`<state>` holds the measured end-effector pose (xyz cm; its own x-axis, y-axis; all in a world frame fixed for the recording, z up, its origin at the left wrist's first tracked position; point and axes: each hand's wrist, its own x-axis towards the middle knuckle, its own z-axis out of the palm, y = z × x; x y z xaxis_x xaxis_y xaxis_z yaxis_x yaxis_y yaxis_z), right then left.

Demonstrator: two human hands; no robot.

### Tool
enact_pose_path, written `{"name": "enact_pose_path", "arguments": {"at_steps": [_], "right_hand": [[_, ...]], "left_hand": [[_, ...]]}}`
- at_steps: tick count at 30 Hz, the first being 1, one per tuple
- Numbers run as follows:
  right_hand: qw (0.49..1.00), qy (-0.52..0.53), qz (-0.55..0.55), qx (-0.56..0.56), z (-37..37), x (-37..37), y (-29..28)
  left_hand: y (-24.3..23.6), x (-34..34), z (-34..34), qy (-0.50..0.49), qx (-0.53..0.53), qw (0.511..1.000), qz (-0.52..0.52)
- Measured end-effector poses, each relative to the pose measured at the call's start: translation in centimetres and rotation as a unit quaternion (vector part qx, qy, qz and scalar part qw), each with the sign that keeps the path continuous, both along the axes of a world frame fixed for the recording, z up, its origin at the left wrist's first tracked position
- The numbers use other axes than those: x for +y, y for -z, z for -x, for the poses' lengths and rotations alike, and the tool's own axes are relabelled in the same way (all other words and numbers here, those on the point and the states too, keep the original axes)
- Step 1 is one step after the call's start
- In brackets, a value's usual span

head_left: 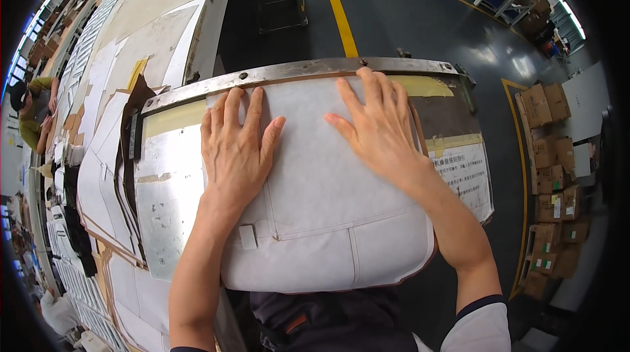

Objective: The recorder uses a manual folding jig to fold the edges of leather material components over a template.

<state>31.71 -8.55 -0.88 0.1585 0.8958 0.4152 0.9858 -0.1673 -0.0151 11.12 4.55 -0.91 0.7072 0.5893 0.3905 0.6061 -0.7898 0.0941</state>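
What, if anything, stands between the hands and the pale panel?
Nothing visible does: the left hand and right hand both rest directly on the pale panel. A metal bar runs along its far edge, not between them.

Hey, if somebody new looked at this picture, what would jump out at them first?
Probably the two bare hands, left and right, spread palm-down on a big pale sheet in the middle. Just beyond the fingertips, a metal bar runs across the work surface. Farther off, a bright yellow stripe crosses the dark floor at top centre, and cardboard boxes sit along the right.
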Motion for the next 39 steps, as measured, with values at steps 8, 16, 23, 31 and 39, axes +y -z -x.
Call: {"name": "enact_pose_path", "arguments": {"at_steps": [8,16,23,31,39], "right_hand": [[1.000,0.007,0.026,0.011,-0.1,-0.4,-0.6],[0.998,0.004,0.052,0.045,0.6,-0.4,-1.7],[1.000,0.005,0.009,0.005,0.3,-0.1,0.2],[0.998,-0.003,0.044,0.053,0.4,0.0,-0.5],[0.999,-0.007,0.029,0.033,0.5,-0.9,-0.3]], "left_hand": [[-0.3,-0.3,-0.7,-0.003,-0.013,1.000,-0.003],[-0.8,-0.2,-0.6,-0.013,0.015,1.000,0.003],[0.2,0.4,-0.6,-0.002,-0.019,1.000,-0.003],[0.0,0.2,-0.5,-0.020,-0.020,1.000,0.005],[0.6,-0.2,1.0,0.033,-0.057,0.997,0.044]]}}
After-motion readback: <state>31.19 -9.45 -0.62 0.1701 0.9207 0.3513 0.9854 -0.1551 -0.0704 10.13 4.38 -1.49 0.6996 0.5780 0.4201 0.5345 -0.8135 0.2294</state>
